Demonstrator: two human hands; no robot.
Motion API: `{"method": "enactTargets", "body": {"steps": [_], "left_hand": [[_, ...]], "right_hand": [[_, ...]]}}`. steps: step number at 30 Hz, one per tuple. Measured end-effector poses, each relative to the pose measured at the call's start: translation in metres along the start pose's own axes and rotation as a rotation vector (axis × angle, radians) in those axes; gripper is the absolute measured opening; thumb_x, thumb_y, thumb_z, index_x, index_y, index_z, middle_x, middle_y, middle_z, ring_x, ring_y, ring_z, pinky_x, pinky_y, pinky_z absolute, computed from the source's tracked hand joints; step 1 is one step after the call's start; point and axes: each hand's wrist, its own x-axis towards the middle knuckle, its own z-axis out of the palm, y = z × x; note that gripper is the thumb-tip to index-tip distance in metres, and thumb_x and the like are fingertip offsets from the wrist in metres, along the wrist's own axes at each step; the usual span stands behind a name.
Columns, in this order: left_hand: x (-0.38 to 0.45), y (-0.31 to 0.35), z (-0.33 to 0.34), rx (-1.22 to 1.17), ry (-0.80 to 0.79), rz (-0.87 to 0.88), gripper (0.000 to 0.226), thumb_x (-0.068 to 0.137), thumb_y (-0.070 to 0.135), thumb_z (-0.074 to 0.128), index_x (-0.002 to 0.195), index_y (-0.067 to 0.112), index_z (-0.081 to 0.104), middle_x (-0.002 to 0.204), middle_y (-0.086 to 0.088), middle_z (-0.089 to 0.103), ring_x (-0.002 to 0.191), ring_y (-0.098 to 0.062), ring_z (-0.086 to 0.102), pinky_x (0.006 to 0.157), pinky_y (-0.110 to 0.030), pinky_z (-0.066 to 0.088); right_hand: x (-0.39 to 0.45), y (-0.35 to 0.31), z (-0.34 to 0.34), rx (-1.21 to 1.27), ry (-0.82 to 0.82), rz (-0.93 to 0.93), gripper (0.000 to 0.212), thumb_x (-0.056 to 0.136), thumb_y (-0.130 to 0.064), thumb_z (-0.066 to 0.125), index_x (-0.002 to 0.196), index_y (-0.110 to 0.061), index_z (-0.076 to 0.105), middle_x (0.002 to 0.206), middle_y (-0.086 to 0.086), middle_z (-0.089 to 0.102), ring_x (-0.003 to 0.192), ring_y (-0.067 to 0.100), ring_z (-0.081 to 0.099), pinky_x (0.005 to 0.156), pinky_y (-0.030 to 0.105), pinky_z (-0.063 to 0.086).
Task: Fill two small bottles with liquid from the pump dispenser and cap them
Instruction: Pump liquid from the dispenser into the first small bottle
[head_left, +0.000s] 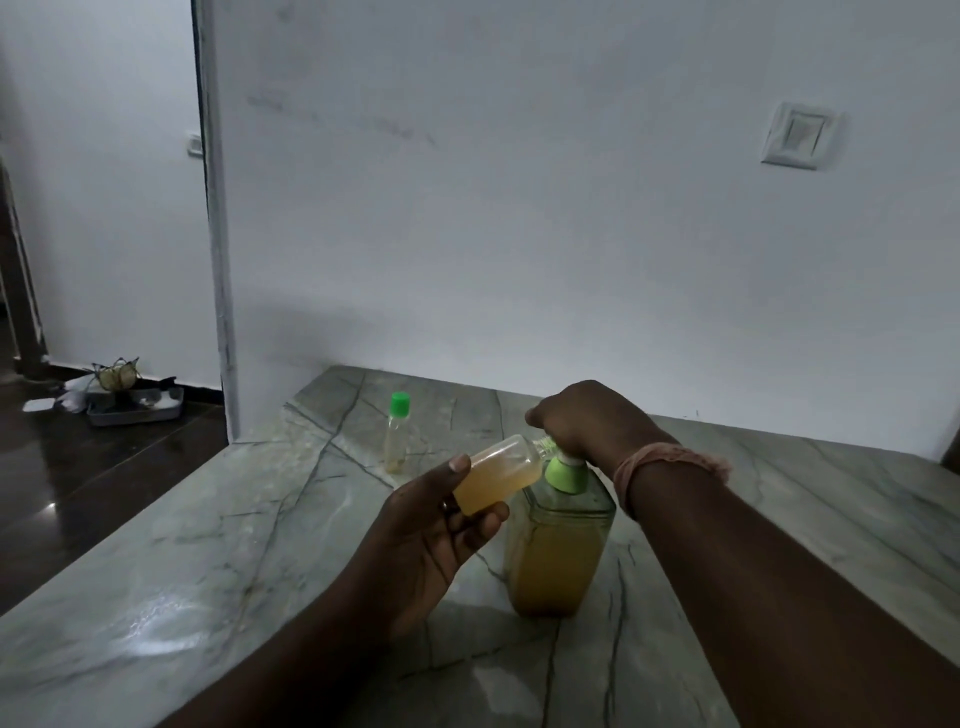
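A square clear pump dispenser (558, 551) with a green collar stands on the marble counter (208, 561), about two-thirds full of amber liquid. My right hand (582, 421) rests on top of its pump head, fingers curled over it. My left hand (431, 540) holds a small uncapped bottle (498, 475), tilted on its side with its mouth at the pump spout; amber liquid fills most of it. A second small bottle (397, 439) with a green cap stands upright farther back on the counter, nearly empty. The spout is mostly hidden by my right hand.
A white wall runs along the counter's far edge, with a switch plate (797, 135) at upper right. The counter's left edge drops to a dark floor, where a grey tray (135, 405) with small items sits by the wall.
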Motion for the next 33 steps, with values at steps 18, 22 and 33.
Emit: {"method": "enactTargets", "body": {"steps": [18, 22, 33], "left_hand": [[-0.005, 0.004, 0.006, -0.049, 0.049, -0.071, 0.082, 0.041, 0.029, 0.098, 0.112, 0.005, 0.065, 0.106, -0.025, 0.065, 0.078, -0.028, 0.069, 0.062, -0.029, 0.059], [-0.005, 0.003, 0.006, -0.037, 0.044, -0.072, 0.066, 0.042, 0.030, 0.098, 0.100, 0.008, 0.075, 0.101, -0.023, 0.068, 0.079, -0.028, 0.070, 0.063, -0.029, 0.060], [-0.012, 0.008, 0.014, -0.052, 0.071, -0.059, 0.060, 0.074, 0.029, 0.078, 0.123, 0.003, 0.056, 0.112, -0.023, 0.059, 0.082, -0.024, 0.068, 0.068, -0.026, 0.058]], "right_hand": [[0.012, -0.004, -0.005, -0.073, -0.038, -0.001, 0.028, 0.096, -0.031, 0.044, 0.088, -0.011, 0.063, 0.110, 0.011, 0.063, 0.100, 0.026, 0.060, 0.084, 0.033, 0.047], [0.022, -0.001, -0.004, -0.011, 0.060, 0.018, 0.029, 0.087, -0.036, 0.050, 0.075, -0.012, 0.061, 0.086, 0.005, 0.064, 0.080, 0.023, 0.062, 0.068, 0.029, 0.047], [0.001, -0.005, -0.006, 0.054, 0.006, 0.003, 0.033, 0.100, -0.021, 0.042, 0.120, -0.007, 0.063, 0.126, 0.015, 0.060, 0.115, 0.030, 0.057, 0.084, 0.032, 0.043]]}}
